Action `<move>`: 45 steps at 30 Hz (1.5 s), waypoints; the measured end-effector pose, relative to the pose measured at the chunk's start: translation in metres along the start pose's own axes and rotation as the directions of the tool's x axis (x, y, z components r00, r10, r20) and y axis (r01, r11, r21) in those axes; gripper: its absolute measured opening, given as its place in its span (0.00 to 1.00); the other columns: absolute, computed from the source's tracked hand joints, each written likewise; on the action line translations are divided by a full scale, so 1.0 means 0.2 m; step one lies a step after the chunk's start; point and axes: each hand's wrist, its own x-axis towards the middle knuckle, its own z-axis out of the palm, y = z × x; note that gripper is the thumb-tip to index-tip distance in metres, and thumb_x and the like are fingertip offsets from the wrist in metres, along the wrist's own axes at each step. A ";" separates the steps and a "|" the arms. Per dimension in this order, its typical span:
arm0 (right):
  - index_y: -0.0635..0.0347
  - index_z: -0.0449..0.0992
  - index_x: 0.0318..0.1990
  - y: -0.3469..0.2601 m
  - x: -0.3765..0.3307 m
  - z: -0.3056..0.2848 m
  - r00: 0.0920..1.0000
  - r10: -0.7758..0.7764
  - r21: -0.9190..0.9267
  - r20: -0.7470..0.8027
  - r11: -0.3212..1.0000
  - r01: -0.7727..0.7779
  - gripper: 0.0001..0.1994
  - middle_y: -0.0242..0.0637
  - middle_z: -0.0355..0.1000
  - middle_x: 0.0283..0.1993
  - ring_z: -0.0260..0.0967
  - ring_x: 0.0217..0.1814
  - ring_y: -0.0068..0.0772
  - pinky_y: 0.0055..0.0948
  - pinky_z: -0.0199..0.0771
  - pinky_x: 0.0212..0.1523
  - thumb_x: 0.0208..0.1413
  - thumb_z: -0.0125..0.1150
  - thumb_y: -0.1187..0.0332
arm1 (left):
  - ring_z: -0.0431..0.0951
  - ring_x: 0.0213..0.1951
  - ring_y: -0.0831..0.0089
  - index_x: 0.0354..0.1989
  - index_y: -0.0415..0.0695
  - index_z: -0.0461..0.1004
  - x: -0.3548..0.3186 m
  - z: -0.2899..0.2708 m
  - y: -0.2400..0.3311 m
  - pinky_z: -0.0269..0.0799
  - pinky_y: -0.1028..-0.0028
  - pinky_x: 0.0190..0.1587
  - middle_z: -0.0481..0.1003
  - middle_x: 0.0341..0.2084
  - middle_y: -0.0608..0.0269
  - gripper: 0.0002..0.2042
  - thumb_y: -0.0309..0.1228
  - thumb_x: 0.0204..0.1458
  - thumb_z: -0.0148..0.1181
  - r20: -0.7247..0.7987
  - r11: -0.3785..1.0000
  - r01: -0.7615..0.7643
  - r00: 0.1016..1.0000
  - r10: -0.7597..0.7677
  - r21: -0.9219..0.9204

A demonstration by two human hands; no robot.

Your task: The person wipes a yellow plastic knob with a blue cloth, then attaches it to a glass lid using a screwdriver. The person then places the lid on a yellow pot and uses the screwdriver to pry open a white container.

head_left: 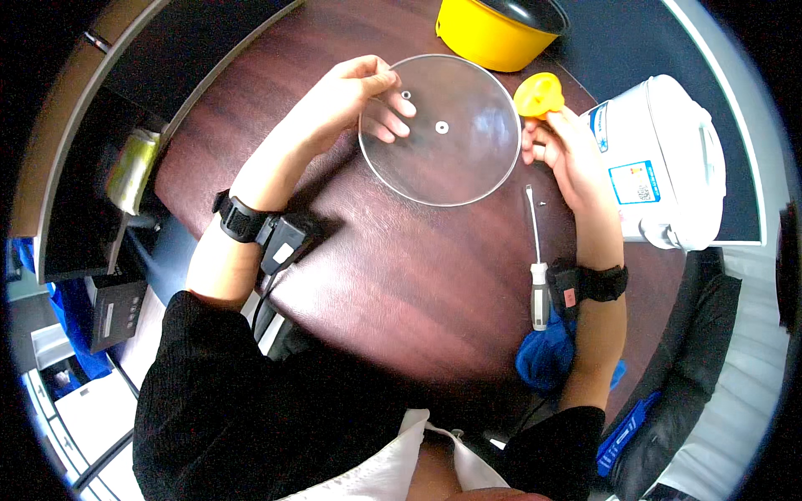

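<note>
My left hand (351, 100) grips the left rim of a round clear glass lid (455, 171), thumb on top and fingers showing through the glass. The lid has a metal edge and a small hole at its centre, with a second, smaller vent near my fingers. A yellow lid knob (539, 93) is pinched in my right hand (572, 154), just beyond the lid's right edge. Below that hand, a screwdriver (539, 288) with a grey and white handle lies on the table. A tiny screw (542, 203) rests beside its shaft.
A yellow pot (493, 37) with a dark inside stands at the far edge of the brown table (376, 275). To the right is a white rounded appliance (668, 159), like a rice cooker. Blue cloth (543, 359) lies by my right forearm. Black devices are strapped to both wrists.
</note>
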 end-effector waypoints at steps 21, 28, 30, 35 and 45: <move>0.62 0.65 0.53 0.08 -0.05 0.25 0.804 0.214 0.428 0.555 0.755 -0.497 0.21 0.42 0.64 0.36 0.65 0.35 0.41 0.38 0.71 0.32 0.67 0.34 0.55 | 0.75 0.31 0.77 0.48 0.38 0.71 -0.08 0.19 -0.08 0.72 0.77 0.30 0.76 0.32 0.62 0.13 0.32 0.58 0.57 0.102 0.821 0.004 0.993 0.066 -0.571; 0.62 0.65 0.54 0.12 -0.04 0.23 0.768 0.140 0.458 0.625 0.731 -0.506 0.21 0.39 0.67 0.37 0.67 0.39 0.42 0.40 0.71 0.36 0.65 0.38 0.55 | 0.76 0.39 0.74 0.49 0.40 0.72 -0.07 0.19 -0.10 0.75 0.71 0.44 0.76 0.36 0.63 0.13 0.29 0.56 0.58 0.185 0.727 0.114 0.983 0.017 -0.677; 0.62 0.65 0.54 0.12 -0.04 0.23 0.788 0.094 0.485 0.609 0.742 -0.463 0.21 0.38 0.66 0.36 0.66 0.38 0.42 0.40 0.71 0.35 0.64 0.38 0.55 | 0.76 0.42 0.73 0.49 0.40 0.72 -0.09 0.21 -0.09 0.75 0.69 0.46 0.75 0.38 0.62 0.13 0.29 0.56 0.58 0.151 0.737 0.067 0.987 0.048 -0.673; 0.61 0.66 0.54 0.14 -0.03 0.21 0.801 0.175 0.434 0.572 0.764 -0.478 0.21 0.34 0.63 0.32 0.64 0.35 0.40 0.39 0.69 0.35 0.64 0.38 0.55 | 0.76 0.45 0.71 0.49 0.40 0.71 -0.12 0.23 -0.06 0.74 0.69 0.51 0.75 0.41 0.61 0.14 0.28 0.55 0.59 0.135 0.727 0.058 0.990 0.048 -0.685; 0.62 0.66 0.54 0.10 -0.03 0.21 0.882 0.299 0.366 0.364 0.825 -0.431 0.21 0.35 0.66 0.38 0.67 0.35 0.33 0.34 0.71 0.34 0.66 0.38 0.55 | 0.76 0.47 0.67 0.48 0.37 0.71 -0.12 0.24 -0.05 0.74 0.66 0.52 0.74 0.44 0.58 0.12 0.26 0.56 0.57 0.049 0.778 -0.025 0.996 0.072 -0.628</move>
